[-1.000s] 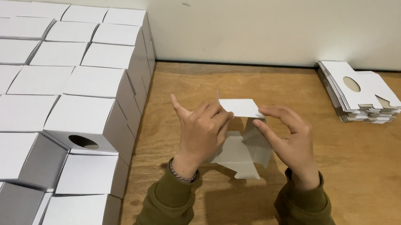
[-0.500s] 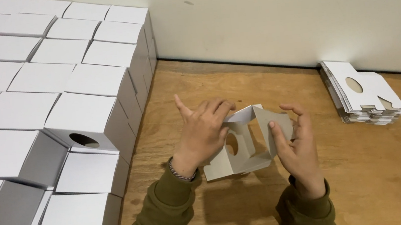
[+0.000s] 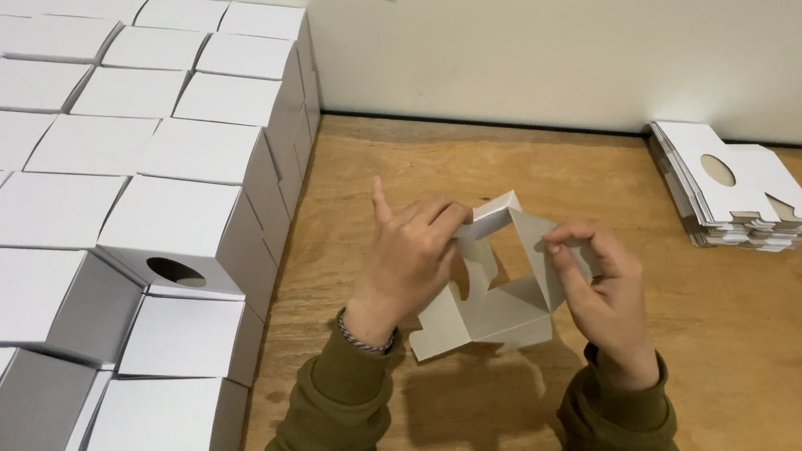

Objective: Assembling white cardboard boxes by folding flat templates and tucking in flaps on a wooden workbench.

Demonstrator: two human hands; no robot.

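Head view — two hands [image 3: 416, 264], one box [image 3: 489, 291]

Both arms wear long olive-green sleeves of a soft, thick knit, like a sweatshirt. The left sleeve [image 3: 319, 436] bunches into loose folds along the forearm and ends in a cuff just short of the wrist. The right sleeve [image 3: 617, 423] ends in a ribbed cuff that sits close around the wrist, its fabric creased in a few soft ridges below it. Both hands are bare, with no gloves or rings to be seen. On the left hand [image 3: 412, 259] side, a thin beaded bracelet [image 3: 366, 337] of small silvery and dark links circles the wrist, right above the cuff. The right hand [image 3: 605, 285] shows no band at its wrist.
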